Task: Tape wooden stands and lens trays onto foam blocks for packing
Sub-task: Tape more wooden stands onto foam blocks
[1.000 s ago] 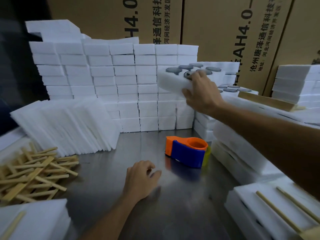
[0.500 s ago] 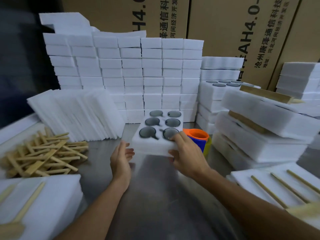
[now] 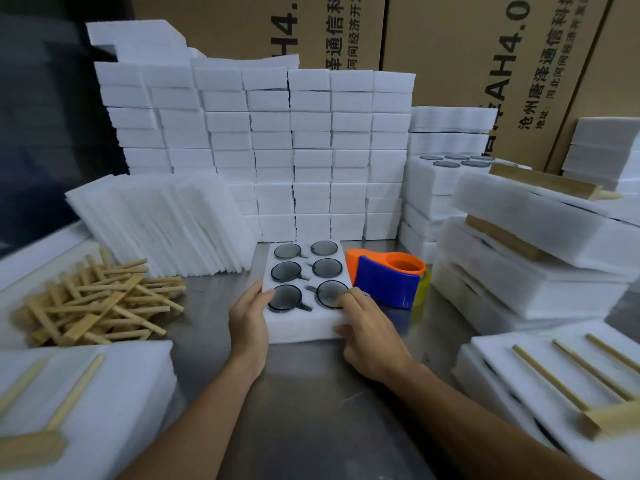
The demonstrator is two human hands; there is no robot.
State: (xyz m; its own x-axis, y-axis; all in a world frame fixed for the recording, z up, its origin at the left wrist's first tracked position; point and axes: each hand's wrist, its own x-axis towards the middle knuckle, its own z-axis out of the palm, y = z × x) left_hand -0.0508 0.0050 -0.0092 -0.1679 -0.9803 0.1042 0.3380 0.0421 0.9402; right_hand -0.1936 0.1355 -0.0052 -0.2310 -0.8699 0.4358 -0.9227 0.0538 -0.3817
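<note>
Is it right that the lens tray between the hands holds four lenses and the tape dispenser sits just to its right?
Not quite: the head view shows six lenses in the lens tray, in two columns of three. The tape dispenser does sit just right of it.

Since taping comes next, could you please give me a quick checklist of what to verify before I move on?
1. Lens tray flat on the steel table: ok.
2. All six lenses seated: ok.
3. Left hand and right hand steadying the tray: ok.
4. Tape dispenser near the right hand: ok.
5. Wooden sticks available: ok.
6. Tape end free: cannot tell.
</note>
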